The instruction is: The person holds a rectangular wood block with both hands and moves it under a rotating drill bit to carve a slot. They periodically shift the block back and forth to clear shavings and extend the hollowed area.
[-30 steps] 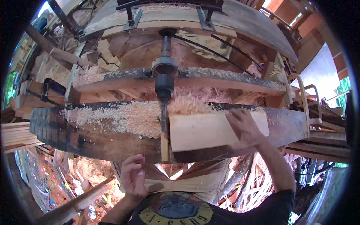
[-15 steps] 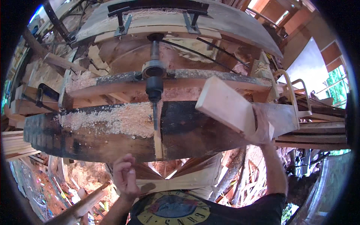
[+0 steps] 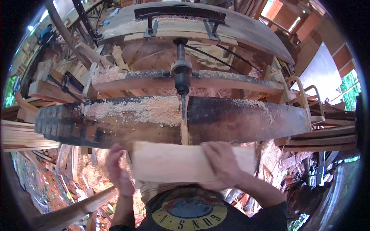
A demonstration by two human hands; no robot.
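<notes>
A pale, smooth wooden board (image 3: 169,163) lies across the front of my body, just off the near edge of the dark worktable (image 3: 239,125). My right hand (image 3: 223,163) grips it toward its right end, fingers over the top edge. Beside its left end rises my left hand (image 3: 120,171), somewhat blurred, with fingers raised and nothing in it. Beyond the board, a drill chuck (image 3: 182,82) on a shaft points toward me. Its thin bit (image 3: 184,104) lies over a slot, in line with a narrow wooden strip (image 3: 184,133) on the table.
Wood shavings (image 3: 135,109) cover much of the table's left half. A beam (image 3: 235,82) runs behind, supporting the shaft. Clamps (image 3: 66,86) sit at the left, and a curved handle-like frame (image 3: 308,98) stands at the right end. Stacked planks (image 3: 320,136) flank the table.
My right hand has brought the board from above the table's right side down and left, turning it level in front of me. My left hand has straightened its fingers near the board. The view has shifted.
</notes>
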